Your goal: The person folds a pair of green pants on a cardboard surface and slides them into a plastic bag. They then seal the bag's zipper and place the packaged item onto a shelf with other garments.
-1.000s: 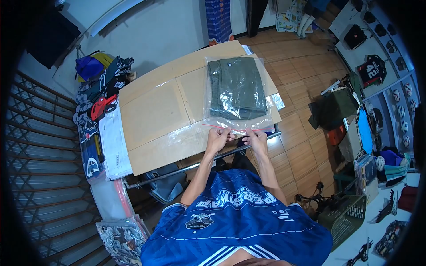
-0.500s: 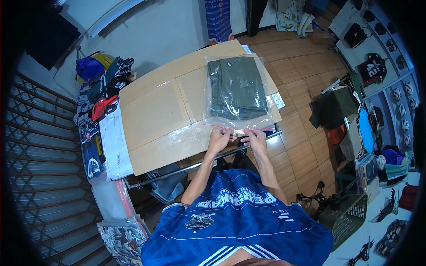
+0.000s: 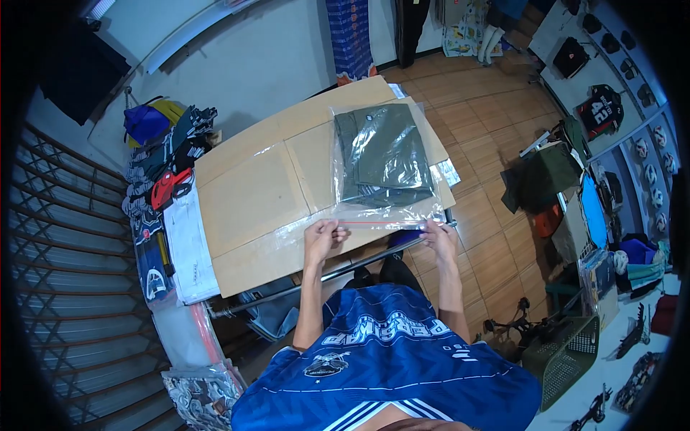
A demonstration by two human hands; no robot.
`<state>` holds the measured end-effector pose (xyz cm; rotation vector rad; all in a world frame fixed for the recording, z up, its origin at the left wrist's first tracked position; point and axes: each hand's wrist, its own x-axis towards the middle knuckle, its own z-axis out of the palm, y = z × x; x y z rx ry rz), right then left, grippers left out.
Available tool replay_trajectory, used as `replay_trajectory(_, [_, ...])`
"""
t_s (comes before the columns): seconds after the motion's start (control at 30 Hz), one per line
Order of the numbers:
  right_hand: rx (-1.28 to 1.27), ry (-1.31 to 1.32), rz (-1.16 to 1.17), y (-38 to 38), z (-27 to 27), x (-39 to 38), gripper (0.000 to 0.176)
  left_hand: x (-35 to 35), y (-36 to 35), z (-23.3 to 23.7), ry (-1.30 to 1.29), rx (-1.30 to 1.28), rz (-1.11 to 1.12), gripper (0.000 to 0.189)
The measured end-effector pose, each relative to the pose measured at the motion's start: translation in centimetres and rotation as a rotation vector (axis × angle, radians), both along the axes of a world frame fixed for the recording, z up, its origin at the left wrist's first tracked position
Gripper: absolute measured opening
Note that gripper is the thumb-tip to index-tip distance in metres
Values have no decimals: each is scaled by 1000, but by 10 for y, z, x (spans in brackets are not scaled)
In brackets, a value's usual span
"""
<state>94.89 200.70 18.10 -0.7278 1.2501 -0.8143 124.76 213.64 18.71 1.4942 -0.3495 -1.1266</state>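
Observation:
A folded dark green garment (image 3: 384,154) lies flat inside a clear plastic zip bag (image 3: 395,215) on the cardboard. The bag's edge with the red strip faces me and looks pulled straight between my hands. My left hand (image 3: 320,241) pinches the left end of this edge, fingers closed. At the right end, my right hand (image 3: 440,241) has its fingers closed on the other corner, close to the metal rail. Glare on the plastic hides parts of the garment.
The cardboard sheet (image 3: 251,187) covers the table, with a metal rail (image 3: 338,271) along its near side. Left of it are a red tape dispenser (image 3: 170,188), white sheets (image 3: 192,251) and piled clothes (image 3: 154,165). A green plastic crate (image 3: 564,359) stands at the lower right.
My hands have moved apart from the middle of the bag's edge to its two ends. The bag has shifted slightly toward me.

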Motion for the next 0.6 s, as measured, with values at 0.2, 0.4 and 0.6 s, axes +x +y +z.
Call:
replay_trajectory(0.2, [6, 46, 32, -7, 3, -22, 24, 11, 9, -8, -67, -5, -41, 17])
replay_trajectory(0.4, [-498, 872, 118, -34, 35, -14, 38, 13, -12, 1, -402, -20, 73, 30])
replay_trajectory(0.6, [-714, 631, 130, -99, 4, 27, 49, 8, -69, -5, -512, -77, 86, 51])
